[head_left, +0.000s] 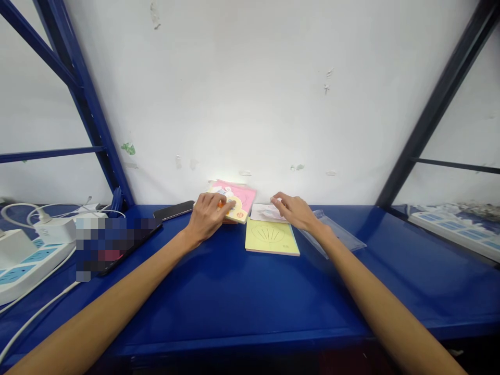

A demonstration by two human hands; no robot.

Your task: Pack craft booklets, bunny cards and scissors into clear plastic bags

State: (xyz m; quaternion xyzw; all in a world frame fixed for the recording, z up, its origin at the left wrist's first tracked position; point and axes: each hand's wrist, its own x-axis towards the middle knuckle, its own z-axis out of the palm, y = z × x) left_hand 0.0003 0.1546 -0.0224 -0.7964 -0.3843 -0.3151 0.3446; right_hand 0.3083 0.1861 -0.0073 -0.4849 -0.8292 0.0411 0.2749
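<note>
Currently, my left hand (207, 219) has its fingers curled over the pink-and-yellow booklets (236, 200) beyond the yellow notepad (271, 237), seemingly steadying them; my right hand (295, 211) rests fingers lightly on a white card (265, 212), grip unclear

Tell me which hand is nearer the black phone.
Left. The left hand sits just right of the phone; the right hand is much farther right, across the yellow pad.

Nothing legible on the yellow notebook (272, 237)
</note>
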